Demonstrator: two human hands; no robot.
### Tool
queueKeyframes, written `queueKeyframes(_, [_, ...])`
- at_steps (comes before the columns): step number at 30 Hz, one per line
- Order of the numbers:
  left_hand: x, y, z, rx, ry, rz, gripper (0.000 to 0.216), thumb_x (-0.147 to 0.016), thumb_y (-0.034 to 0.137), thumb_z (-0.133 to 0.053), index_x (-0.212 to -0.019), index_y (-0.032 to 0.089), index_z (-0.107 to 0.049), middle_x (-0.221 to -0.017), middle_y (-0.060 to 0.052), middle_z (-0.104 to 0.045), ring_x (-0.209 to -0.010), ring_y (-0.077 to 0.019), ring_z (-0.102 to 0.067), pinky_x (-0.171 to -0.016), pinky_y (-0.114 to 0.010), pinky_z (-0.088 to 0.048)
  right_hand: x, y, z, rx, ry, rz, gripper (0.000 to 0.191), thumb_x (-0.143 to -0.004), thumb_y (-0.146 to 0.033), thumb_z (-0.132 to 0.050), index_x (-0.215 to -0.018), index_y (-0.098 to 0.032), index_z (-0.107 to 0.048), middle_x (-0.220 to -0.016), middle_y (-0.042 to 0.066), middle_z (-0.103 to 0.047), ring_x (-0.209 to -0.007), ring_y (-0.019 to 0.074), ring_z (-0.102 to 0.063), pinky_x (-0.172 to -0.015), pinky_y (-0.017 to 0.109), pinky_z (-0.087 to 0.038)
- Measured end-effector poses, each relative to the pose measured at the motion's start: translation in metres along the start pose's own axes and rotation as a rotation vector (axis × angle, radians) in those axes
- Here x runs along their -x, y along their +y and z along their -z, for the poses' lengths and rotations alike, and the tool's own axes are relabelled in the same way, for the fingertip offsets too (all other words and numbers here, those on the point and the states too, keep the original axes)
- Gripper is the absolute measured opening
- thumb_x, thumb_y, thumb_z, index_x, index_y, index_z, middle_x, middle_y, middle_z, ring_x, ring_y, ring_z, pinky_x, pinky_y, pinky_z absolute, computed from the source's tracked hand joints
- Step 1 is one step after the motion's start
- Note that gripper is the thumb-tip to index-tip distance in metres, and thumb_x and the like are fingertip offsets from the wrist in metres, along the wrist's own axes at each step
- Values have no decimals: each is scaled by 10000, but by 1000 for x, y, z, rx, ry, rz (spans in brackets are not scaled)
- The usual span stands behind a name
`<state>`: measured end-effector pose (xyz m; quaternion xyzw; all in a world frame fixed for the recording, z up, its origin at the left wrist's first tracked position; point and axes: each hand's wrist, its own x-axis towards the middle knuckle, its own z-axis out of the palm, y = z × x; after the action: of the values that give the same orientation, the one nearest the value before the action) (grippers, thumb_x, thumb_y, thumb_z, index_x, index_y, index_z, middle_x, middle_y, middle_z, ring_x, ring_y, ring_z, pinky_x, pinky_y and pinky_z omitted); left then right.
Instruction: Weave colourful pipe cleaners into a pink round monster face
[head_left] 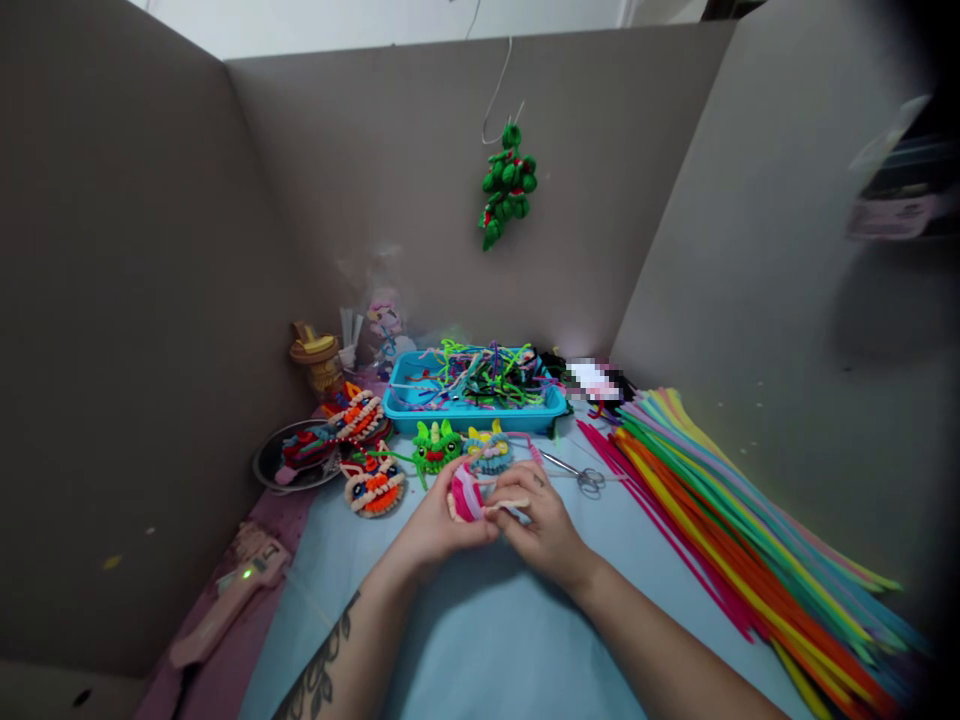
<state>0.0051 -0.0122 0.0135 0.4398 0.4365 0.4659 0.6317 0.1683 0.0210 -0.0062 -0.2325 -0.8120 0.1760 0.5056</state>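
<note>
From here I see grey panels (375, 190) bounding the blue-and-mauve worktop (487, 650) at its far, left and right edges — dimmer than the white wall (360, 22) showing above.

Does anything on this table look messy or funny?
A bit: the blue tray at the back holds a tangled heap of colourful scraps, some ends sticking up above its rim. It looks messy compared with the long fuzzy stems, laid mostly lengthwise on the right.
</note>
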Motion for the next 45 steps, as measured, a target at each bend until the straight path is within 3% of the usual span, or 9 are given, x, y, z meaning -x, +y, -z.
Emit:
queueKeyframes(4, [-5,-6,-1,-120,43,-163,907,-553,192,-793,-1328,177,-323,-1219,-130,-563,-1061,-250,-587,-912,-361,-461,-1,0,-2,-19,-9,-52,148,-779,-76,-588,-718,-209,-604,-773,17,-591,-826,187,-521,-762,344,-409])
queueKeyframes(10, [-7,-18,5,-758,264,-537,825,-613,64,-642,-1366,202,-333,-1359,-141,-400,-1284,-284,-393,-1067,-445,-325,0,7,-10,-56,-34,-277,152,-768,-88,-558,-656,-191,-564,-730,19,-578,-779,184,-537,-730,314,-403])
queueKeyframes(13, [-6,-22,7,-916,276,-601,816,-647,26,-574,-1389,235,-307,-1396,-134,-336,-1312,-272,-360,-1061,-441,-338,2,11,-17,-137,-34,-403,172,-765,-105,-537,-615,-188,-550,-705,16,-568,-741,172,-542,-712,298,-418])
queueKeyframes(16, [-7,-23,8,-926,310,-606,809,-645,10,-556,-1383,251,-327,-1405,-126,-321,-1319,-271,-350,-1052,-438,-349,2,14,-18,-243,-50,-521,172,-760,-145,-553,-592,-182,-554,-687,10,-565,-693,160,-548,-672,284,-433])
queueKeyframes(20, [-10,-17,7,-605,337,-464,848,-592,71,-664,-1360,212,-334,-1333,-139,-427,-1220,-286,-463,-990,-420,-407,0,16,-8,-413,-172,-583,158,-788,-290,-625,-709,-166,-683,-751,37,-630,-766,183,-596,-731,306,-444])
queueKeyframes(25, [-4,-3,4,-66,45,-71,983,-545,170,-792,-1366,194,-252,-1131,-102,-598,-846,-178,-631,-749,-287,-494,-2,17,5,-595,-152,-672,306,-774,-437,-652,-949,-192,-711,-902,60,-651,-806,184,-612,-734,317,-474])
queueKeyframes(33, [5,2,3,-13,-95,90,921,-498,140,-828,-1299,214,-380,-917,-8,-612,-723,-114,-586,-634,-211,-451,-7,0,12,-465,-342,-336,151,-827,-349,-632,-873,-249,-737,-945,43,-528,-948,177,-555,-887,352,-449])
queueKeyframes(38, [6,2,5,-30,-194,139,895,-534,151,-810,-1308,217,-365,-817,21,-591,-587,-80,-529,-499,-175,-400,-8,2,17,-447,-404,-247,176,-851,-347,-602,-930,-270,-739,-923,44,-542,-942,180,-548,-875,361,-453])
queueKeyframes(45, [7,0,6,-46,-287,142,805,-533,142,-805,-1251,223,-451,-828,29,-581,-592,-71,-509,-501,-171,-421,-8,5,22,-474,-466,-229,162,-806,-362,-656,-871,-244,-747,-901,28,-484,-936,166,-523,-876,331,-447])
